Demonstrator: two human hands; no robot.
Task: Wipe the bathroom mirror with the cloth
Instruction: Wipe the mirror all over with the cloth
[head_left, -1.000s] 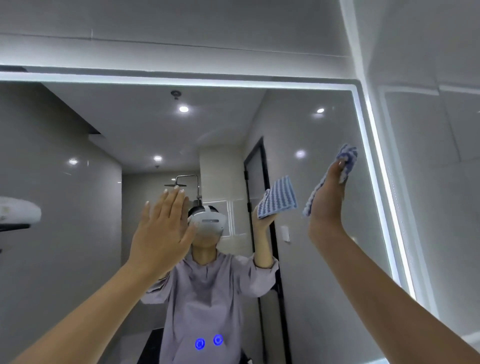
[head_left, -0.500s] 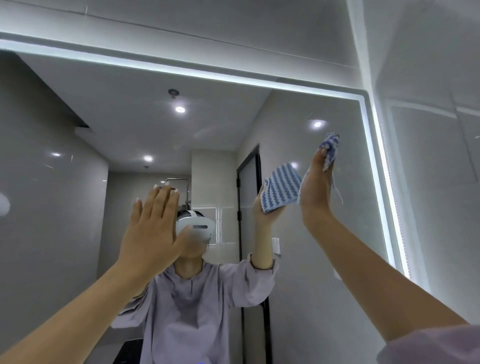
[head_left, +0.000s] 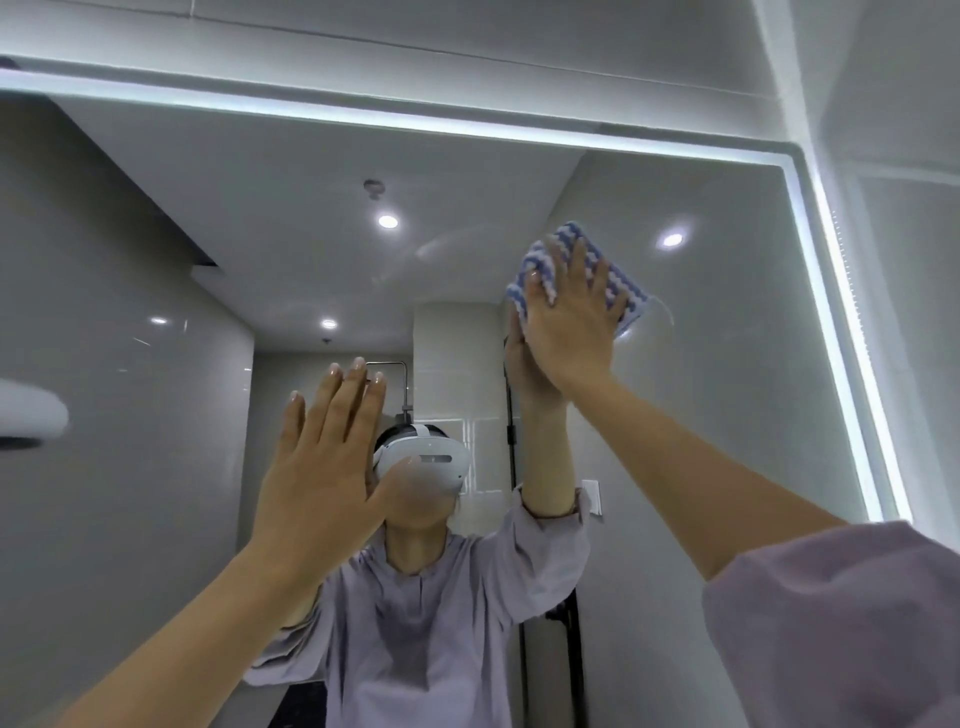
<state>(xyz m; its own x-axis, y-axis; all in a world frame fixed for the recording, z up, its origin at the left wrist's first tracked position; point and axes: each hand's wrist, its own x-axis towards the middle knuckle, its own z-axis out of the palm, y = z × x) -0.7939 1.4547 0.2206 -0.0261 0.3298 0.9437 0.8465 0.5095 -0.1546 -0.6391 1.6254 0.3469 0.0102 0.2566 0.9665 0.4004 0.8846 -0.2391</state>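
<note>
A person presses a blue-and-white cloth (head_left: 629, 301) flat against the bathroom mirror (head_left: 727, 395) at about 1 o'clock on the glass, near its lit border (head_left: 467, 130). The right hand (head_left: 566, 325) has its grip spread wide, fingers straight over the fabric. The left hand (head_left: 322, 467) is raised at 8 o'clock, fingers straight and close together, holding nothing; whether it touches the glass is unclear. The wipe looks barely begun, with the lower and left glass apparently still to do.
</note>
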